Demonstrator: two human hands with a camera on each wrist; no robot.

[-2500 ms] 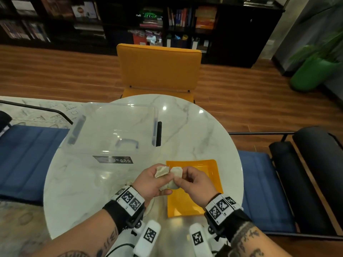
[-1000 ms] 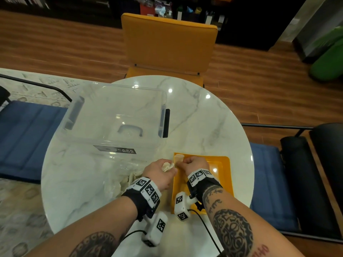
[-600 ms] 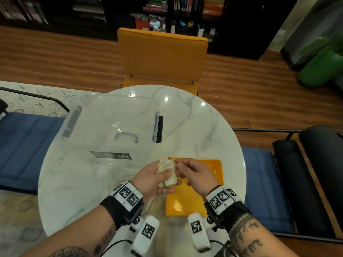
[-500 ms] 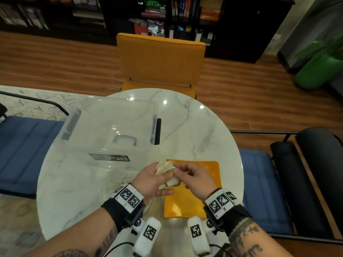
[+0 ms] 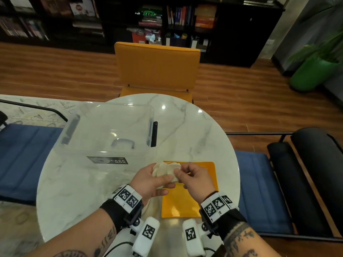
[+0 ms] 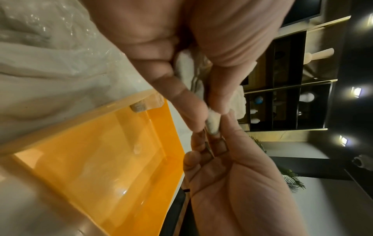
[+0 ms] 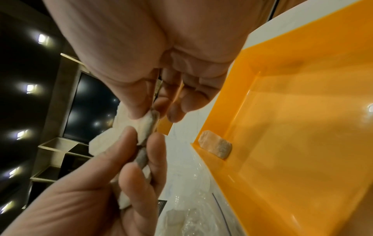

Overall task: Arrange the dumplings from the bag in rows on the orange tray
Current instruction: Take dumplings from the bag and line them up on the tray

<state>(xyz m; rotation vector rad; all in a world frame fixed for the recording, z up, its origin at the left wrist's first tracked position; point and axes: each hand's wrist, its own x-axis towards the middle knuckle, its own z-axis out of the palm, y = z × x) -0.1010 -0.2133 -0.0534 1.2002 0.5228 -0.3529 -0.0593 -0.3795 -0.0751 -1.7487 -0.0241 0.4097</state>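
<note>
The round white marble tabletop (image 5: 194,130) carries a large clear plastic storage box (image 5: 109,130) with dark side latches on its far left part, and a flat rectangular orange plastic tray (image 5: 185,203) at its near right, close to the rim facing the person. The box's near wall stands just beside the tray's far left corner, so that side is closed in. To the right of the tray only a narrow strip of marble shows before the tabletop's curved edge. Beyond the tray, to the right of the box, the marble lies bare up to the far rim, where an orange upholstered chair (image 5: 157,67) is pushed in.

Both hands hover over the tray's far left part. The left hand (image 5: 150,180) curls its grip round a clump of pale, floury dumplings (image 5: 165,170), thumb laid across them. The right hand (image 5: 196,179) pinches the edge of one dumpling in that clump between thumb and forefinger, its other fingers loosely bent.

One single pale dumpling (image 7: 215,146) lies in the tray's corner, against its raised wall; the remaining orange floor shows plain. A crinkled clear plastic bag (image 6: 42,52) lies on the marble just left of the tray, under the left wrist, with pale lumps inside. Blue cushioned seats (image 5: 24,154) flank the tabletop on either side.
</note>
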